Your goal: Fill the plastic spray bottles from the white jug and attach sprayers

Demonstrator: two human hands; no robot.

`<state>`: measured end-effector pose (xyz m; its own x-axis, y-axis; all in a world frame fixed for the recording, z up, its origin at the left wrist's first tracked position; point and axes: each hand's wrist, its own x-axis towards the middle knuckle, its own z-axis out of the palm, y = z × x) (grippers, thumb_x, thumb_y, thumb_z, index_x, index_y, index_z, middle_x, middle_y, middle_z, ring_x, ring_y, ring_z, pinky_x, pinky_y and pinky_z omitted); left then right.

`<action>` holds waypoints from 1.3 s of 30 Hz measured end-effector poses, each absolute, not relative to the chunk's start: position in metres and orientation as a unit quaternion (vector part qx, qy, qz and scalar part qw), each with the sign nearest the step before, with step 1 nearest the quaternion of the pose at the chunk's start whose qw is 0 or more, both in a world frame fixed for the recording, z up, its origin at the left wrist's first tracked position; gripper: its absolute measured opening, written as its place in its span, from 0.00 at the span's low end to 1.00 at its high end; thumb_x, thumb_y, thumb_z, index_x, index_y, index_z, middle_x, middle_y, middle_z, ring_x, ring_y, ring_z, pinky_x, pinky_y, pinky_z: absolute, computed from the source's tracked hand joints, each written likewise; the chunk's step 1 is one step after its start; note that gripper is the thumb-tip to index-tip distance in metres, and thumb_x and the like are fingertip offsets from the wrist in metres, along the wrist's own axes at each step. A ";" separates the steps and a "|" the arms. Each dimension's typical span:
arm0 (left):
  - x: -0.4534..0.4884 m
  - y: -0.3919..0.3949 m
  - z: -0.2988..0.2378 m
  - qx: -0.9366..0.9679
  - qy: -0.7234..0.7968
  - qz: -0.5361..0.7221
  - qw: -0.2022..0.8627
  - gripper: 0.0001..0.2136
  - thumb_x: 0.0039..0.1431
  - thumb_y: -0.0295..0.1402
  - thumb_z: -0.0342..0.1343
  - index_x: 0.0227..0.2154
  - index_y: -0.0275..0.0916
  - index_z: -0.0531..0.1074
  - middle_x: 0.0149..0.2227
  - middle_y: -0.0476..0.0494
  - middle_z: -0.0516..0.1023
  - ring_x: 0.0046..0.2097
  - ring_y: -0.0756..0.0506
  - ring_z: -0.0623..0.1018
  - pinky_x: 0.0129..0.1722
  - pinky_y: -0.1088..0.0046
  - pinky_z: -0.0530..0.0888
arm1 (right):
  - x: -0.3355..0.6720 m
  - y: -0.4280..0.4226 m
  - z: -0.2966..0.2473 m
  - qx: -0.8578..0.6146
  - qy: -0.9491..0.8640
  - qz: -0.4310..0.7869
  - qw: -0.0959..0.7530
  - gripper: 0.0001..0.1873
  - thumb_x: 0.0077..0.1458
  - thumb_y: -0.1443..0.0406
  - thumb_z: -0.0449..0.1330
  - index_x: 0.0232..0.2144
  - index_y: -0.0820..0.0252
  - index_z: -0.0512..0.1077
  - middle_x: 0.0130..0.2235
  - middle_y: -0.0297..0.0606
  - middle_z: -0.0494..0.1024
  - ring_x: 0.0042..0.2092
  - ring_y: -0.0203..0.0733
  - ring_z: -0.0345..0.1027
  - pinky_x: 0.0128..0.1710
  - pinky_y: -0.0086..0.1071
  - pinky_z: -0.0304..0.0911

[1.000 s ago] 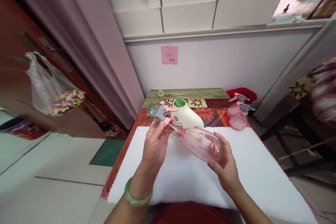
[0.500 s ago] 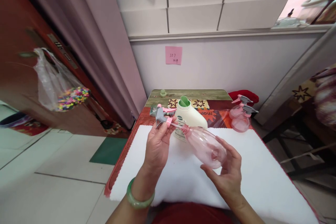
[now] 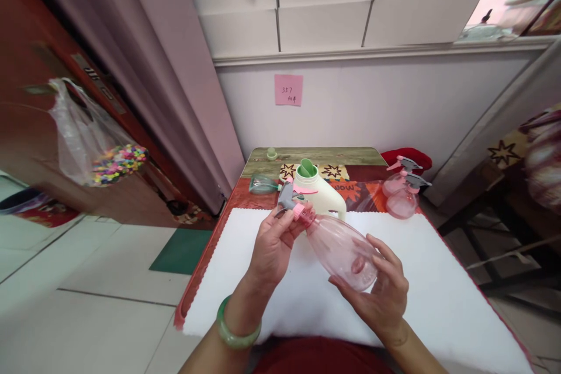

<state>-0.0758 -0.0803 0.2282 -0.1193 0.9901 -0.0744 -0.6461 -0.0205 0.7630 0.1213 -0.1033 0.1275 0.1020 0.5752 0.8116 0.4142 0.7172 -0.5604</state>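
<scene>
My right hand (image 3: 380, 289) is wrapped round the base of a clear pink spray bottle (image 3: 339, 245), held tilted above the white cloth with its neck towards the upper left. In my left hand (image 3: 274, 245) is a grey and pink trigger sprayer head (image 3: 287, 197), pinched by its pink collar. That collar meets the bottle's neck; whether it is threaded on I cannot tell. Just behind stands a cream jug (image 3: 324, 196) with a green spout (image 3: 307, 168). A green jade bangle (image 3: 236, 336) circles my left wrist.
A white cloth (image 3: 421, 286) covers the table's near part. Two pink spray bottles (image 3: 401, 203) stand at the right rear, a greenish clear bottle (image 3: 262, 184) lies at the left, and a small green cap (image 3: 272, 154) sits at the back. A bag of colourful pieces (image 3: 118, 163) hangs from the door.
The sprayer head has moved right and down to the bottle's neck, its thin tube now inside the bottle. The greenish bottle at the left shows more fully.
</scene>
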 end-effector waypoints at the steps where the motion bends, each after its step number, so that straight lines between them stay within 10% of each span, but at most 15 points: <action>1: -0.075 -0.080 0.228 0.258 0.342 0.664 0.613 0.13 0.57 0.35 0.67 0.43 0.35 0.80 0.47 0.33 0.84 0.50 0.39 0.82 0.55 0.60 0.74 | 0.122 -0.103 0.129 -0.368 -0.667 0.056 0.646 0.41 0.43 0.63 0.78 0.55 0.46 0.63 0.59 0.47 0.70 0.59 0.59 0.70 0.51 0.60 0.75; 27: -0.080 -0.076 0.233 0.303 0.387 0.673 0.553 0.09 0.52 0.33 0.67 0.36 0.36 0.81 0.36 0.42 0.83 0.39 0.45 0.82 0.44 0.68 0.77 | 0.130 -0.103 0.110 -0.329 -0.737 -0.127 0.577 0.33 0.37 0.69 0.80 0.42 0.46 0.68 0.63 0.38 0.66 0.51 0.51 0.78 0.41 0.45 0.84; 39: -0.064 -0.080 0.232 0.278 0.383 0.665 0.578 0.11 0.53 0.35 0.68 0.36 0.35 0.80 0.36 0.38 0.84 0.39 0.41 0.83 0.48 0.61 0.77 | 0.133 -0.103 0.071 -0.385 -0.686 0.010 0.617 0.29 0.39 0.65 0.79 0.41 0.40 0.72 0.48 0.34 0.77 0.50 0.54 0.78 0.44 0.55 0.82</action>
